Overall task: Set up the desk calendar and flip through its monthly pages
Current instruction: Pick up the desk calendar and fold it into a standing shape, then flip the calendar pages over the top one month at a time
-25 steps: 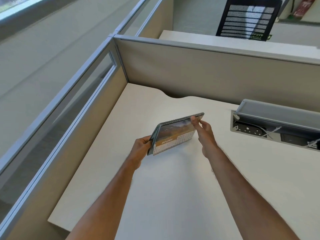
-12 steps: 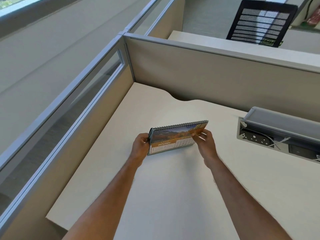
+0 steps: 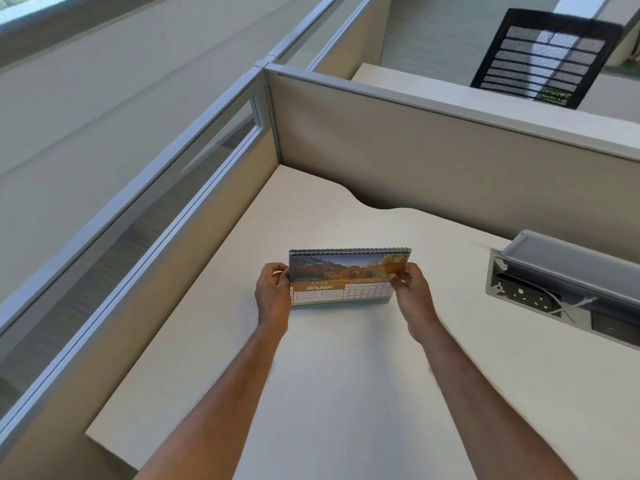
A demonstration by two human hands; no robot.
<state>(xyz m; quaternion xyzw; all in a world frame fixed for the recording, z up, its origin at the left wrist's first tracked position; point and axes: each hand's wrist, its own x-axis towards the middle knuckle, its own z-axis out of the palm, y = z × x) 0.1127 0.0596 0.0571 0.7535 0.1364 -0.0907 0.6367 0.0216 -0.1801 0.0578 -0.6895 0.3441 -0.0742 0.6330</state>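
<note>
The spiral-bound desk calendar [image 3: 343, 277] stands upright on the white desk [image 3: 346, 375], its January page with a mountain landscape photo facing me. My left hand [image 3: 273, 292] grips its left edge. My right hand [image 3: 412, 289] pinches the right edge of the front page near the top corner. The spiral binding runs along the top. The calendar's back side and base are hidden.
Beige cubicle partitions [image 3: 415, 147] wall the desk at the back and left. An open grey cable box [image 3: 554, 282] with wires is set into the desk at the right. A black mesh chair [image 3: 543, 57] stands beyond the back partition.
The calendar went from tilted and held in the air to level and upright, with its bottom edge down at the desk. Both hands kept hold of its edges.
</note>
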